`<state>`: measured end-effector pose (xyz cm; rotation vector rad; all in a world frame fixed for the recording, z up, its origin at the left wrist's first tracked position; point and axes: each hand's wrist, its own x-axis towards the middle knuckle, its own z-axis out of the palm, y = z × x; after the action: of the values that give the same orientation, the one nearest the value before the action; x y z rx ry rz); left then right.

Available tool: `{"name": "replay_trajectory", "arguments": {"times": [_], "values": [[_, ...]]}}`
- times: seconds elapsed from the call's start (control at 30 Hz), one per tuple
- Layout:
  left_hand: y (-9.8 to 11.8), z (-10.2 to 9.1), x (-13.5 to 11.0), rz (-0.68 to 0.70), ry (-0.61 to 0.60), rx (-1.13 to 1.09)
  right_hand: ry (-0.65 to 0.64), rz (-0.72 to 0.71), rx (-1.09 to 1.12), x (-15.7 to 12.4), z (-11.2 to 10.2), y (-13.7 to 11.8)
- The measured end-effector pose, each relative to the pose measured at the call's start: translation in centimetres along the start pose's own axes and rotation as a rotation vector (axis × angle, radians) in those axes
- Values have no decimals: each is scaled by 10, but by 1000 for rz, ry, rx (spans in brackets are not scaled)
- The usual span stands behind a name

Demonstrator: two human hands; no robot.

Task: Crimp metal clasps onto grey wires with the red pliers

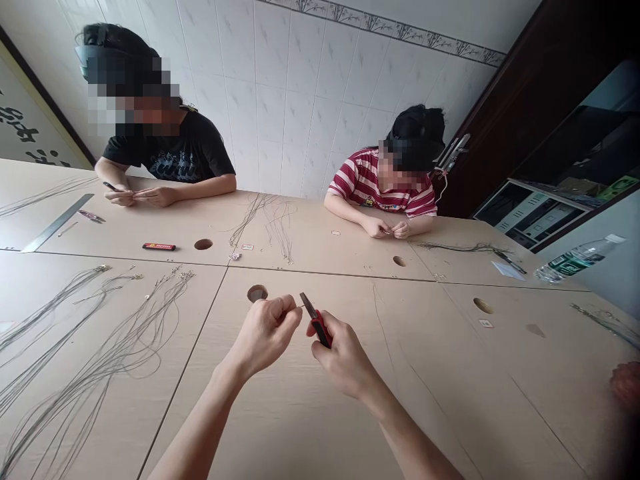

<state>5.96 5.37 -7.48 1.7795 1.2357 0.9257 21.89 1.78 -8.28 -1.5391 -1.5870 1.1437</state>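
Observation:
My left hand (pixel 267 337) is closed in a pinch in the middle of the head view. A tiny tip pokes out at its fingertips, too small to name. Just to the right, my right hand (pixel 345 353) is wrapped round pliers (pixel 320 327) with red and black handles. Their metal jaws point up and to the left, close beside the left fingertips; whether they touch the tiny piece I cannot tell. A thin loose cord (pixel 383 320) lies on the table (pixel 280 420) beyond my right hand.
Bundles of thin cords (pixel 125 327) with small metal ends spread across the left. Two people sit opposite, a hand (pixel 120 195) and another person's hand (pixel 377 227) working on small things. A steel ruler (pixel 60 220), red-black case (pixel 159 247), water bottle (pixel 575 260) and round table holes (pixel 257 292) also show.

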Motion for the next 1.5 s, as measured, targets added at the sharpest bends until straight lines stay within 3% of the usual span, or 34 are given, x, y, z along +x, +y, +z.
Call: {"name": "replay_trajectory", "arguments": {"times": [0.47, 1.0, 1.23, 1.5], "values": [[-6, 7, -4, -14, 89, -84, 59, -43, 9, 6, 4, 8], [-5, 7, -5, -7, 90, -93, 100, -72, 76, 5, 8, 11], [1, 2, -1, -65, 69, -138, 42, -232, 67, 4, 2, 7], [15, -6, 10, 44, 200, -55, 179, -323, 299, 12, -13, -14]]}}
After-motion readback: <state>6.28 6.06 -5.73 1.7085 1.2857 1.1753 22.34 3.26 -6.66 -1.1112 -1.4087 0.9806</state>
